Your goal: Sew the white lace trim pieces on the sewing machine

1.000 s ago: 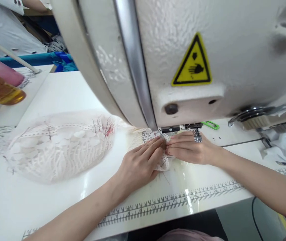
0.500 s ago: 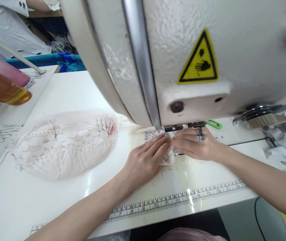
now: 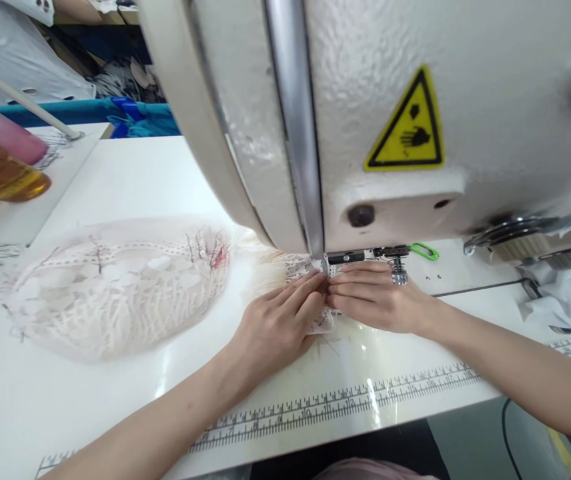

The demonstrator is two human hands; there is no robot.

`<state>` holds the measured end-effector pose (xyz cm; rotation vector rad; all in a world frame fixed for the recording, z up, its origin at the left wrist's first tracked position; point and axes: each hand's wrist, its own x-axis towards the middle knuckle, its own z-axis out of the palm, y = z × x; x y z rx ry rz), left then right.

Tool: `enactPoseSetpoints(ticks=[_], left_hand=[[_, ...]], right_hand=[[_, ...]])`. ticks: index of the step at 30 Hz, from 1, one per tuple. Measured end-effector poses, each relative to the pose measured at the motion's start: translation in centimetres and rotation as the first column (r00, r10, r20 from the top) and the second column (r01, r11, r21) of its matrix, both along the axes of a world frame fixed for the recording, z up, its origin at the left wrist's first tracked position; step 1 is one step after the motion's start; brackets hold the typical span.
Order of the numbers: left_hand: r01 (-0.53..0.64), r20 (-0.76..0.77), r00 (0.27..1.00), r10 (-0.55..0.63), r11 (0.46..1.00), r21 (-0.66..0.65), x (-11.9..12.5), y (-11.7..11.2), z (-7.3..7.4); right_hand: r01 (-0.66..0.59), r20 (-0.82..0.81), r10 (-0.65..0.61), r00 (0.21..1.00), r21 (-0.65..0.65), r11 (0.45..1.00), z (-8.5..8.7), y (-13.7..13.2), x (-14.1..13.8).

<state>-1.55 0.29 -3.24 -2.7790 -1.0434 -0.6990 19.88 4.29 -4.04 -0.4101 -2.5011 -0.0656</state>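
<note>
My left hand (image 3: 279,324) and my right hand (image 3: 374,297) lie side by side, fingertips meeting, on a small piece of white lace fabric (image 3: 315,280) under the head of a cream sewing machine (image 3: 375,107). The fingers of both hands are stretched flat and pressed down on the lace just in front of the presser foot (image 3: 338,257). A metal ring shows on my right hand. The lace runs left into a large rounded heap of pale lace (image 3: 110,287) with red and dark thread marks.
A white table (image 3: 130,180) carries a printed ruler strip (image 3: 335,403) along its front edge. A green clip (image 3: 423,251) lies behind my right hand. An amber bottle (image 3: 3,175) sits far left. White cloth (image 3: 565,300) lies far right. A person in white is at the top left.
Both hands have stayed pressed on the lace under the machine, shifting only slightly. The view has swayed a little.
</note>
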Motion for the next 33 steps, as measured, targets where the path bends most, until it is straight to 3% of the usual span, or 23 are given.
enactPoseSetpoints(ticks=[17, 28, 33], left_hand=[[-0.114, 0.018, 0.993, 0.115, 0.992, -0.047, -0.3, 0.7, 0.0], [-0.126, -0.006, 0.992, 0.126, 0.991, -0.041, -0.2, 0.7, -0.2], [-0.104, -0.029, 0.994, 0.103, 0.994, -0.027, -0.1, 0.7, -0.2]], right_hand=[[0.098, 0.027, -0.096, 0.995, -0.124, 0.987, -1.2, -0.1, -0.6], [0.110, 0.078, -0.102, 0.992, -0.112, 0.988, -1.1, 0.3, -0.1], [0.185, 0.062, -0.179, 0.982, -0.119, 0.975, -1.1, 0.2, 0.4]])
